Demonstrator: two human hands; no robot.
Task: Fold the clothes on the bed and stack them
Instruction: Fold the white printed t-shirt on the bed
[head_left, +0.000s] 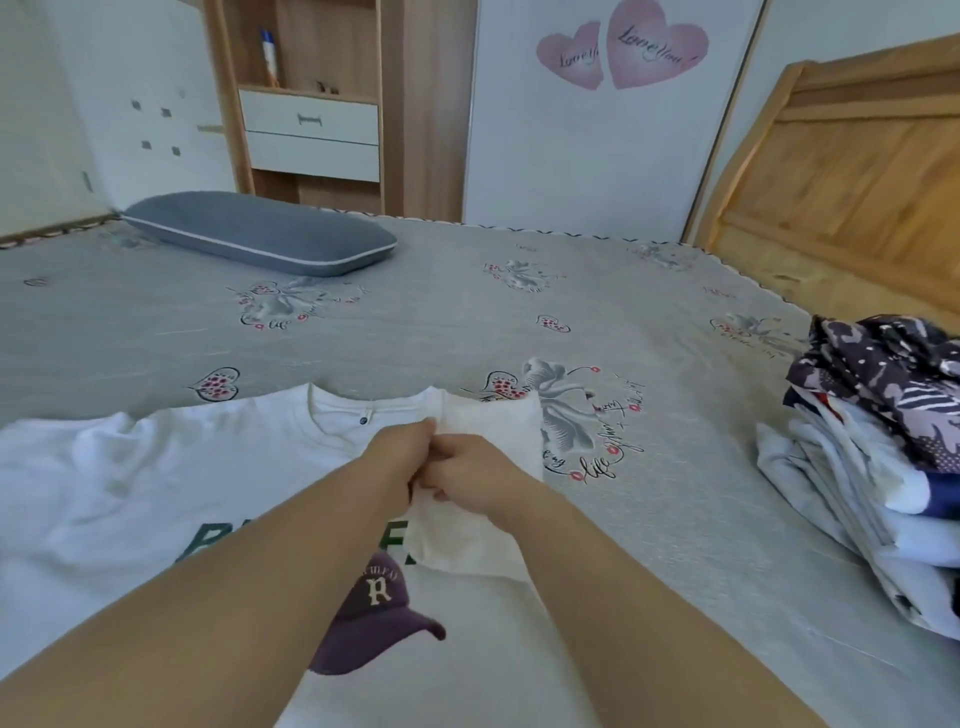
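Both hands, left hand (400, 457) and right hand (475, 475), pinch the white cotton T-shirt's (130, 483) folded-in sleeve (493, 431); let go early and the fold may spring toward three o'clock.

A white T-shirt (156, 483) printed with dark green lettering and a maroon cap bearing a cream "R" lies on a grey bedsheet (415, 322) patterned with grey flowers and red-dotted hearts. A slate-blue pillow (260, 239) with white piping, a pile of navy, purple and white printed clothes (878, 431), pink heart stickers (623, 47) on a white wardrobe, and a honey-coloured wooden headboard (852, 171) surround it.
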